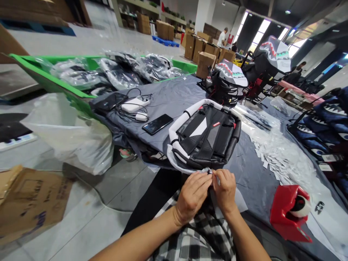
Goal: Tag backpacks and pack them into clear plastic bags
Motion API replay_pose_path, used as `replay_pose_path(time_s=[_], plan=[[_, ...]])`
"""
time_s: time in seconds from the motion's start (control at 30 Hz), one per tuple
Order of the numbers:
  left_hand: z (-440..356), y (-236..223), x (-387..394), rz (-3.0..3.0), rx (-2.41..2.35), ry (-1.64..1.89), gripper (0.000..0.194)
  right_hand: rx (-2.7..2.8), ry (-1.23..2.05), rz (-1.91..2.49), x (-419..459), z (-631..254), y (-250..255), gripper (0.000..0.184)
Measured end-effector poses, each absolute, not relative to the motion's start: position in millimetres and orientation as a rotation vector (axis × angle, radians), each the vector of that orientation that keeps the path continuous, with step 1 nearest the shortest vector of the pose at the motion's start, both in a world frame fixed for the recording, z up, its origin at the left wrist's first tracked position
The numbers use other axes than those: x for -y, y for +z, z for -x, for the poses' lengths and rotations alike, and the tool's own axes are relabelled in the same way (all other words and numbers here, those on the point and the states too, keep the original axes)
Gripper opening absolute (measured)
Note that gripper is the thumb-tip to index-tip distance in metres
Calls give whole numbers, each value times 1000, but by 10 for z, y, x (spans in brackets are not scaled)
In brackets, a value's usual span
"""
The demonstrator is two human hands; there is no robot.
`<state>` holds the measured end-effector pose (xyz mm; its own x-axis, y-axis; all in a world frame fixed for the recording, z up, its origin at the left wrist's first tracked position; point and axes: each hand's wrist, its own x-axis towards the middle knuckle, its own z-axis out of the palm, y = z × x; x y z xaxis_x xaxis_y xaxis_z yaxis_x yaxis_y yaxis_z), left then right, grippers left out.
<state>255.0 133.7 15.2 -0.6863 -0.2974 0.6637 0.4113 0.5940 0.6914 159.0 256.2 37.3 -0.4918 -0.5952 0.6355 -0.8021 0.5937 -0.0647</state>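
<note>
A black backpack [208, 136] with a white padded edge and small red tags lies flat on the grey cloth-covered table [174, 95]. A strip of pale grey fabric [176, 161] runs from its near side over the table edge. My left hand [192, 195] is closed with its fingertips on the end of that strip, palm down. Close against it, my right hand [225, 187] pinches the same spot with thumb and fingers. A small dark bit shows between the fingertips; what it is I cannot make out. Left of the backpack lies a black phone [157, 124].
Beyond the phone are a white power bank [135, 104] and tangled cables. A red tape dispenser [285, 210] and scattered white tags [274, 156] lie right. Shark-pattern backpacks [230, 74] stand behind. A green bin [51, 81] holds plastic-wrapped bags. Cardboard box [32, 203] at lower left.
</note>
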Motion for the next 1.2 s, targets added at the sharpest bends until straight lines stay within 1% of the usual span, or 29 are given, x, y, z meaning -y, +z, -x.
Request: replay_pose_path(time_s=[0.1, 0.2, 0.37, 0.53, 0.83, 1.0, 1.07, 1.2], plan=[[-2494, 17, -1089, 408, 2245, -662, 46, 2290, 482, -1092, -2556, -1585, 379, 21], [-2414, -65, -967, 498, 2315, -454, 52, 2289, 473, -1093, -2556, -1575, 399, 21], [-2419, -147, -972, 465, 2266, -422, 59, 2278, 470, -1082, -2567, -1555, 420, 21], [-2414, -178, -1028, 336, 2208, -417, 57, 2271, 481, -1097, -2561, -1551, 405, 21], [-2327, -39, -1047, 297, 2231, -462, 36, 2256, 504, -1103, -2556, -1556, 423, 21], [-2304, 14, -974, 275, 2309, -404, 25, 2254, 519, -1092, -2549, -1554, 435, 21], [-2278, 47, -957, 260, 2394, -377, 22, 2254, 508, -1099, -2554, -1545, 430, 20], [-2238, 88, -941, 271, 2506, -372, 24, 2263, 547, -1089, -2572, -1524, 411, 18]])
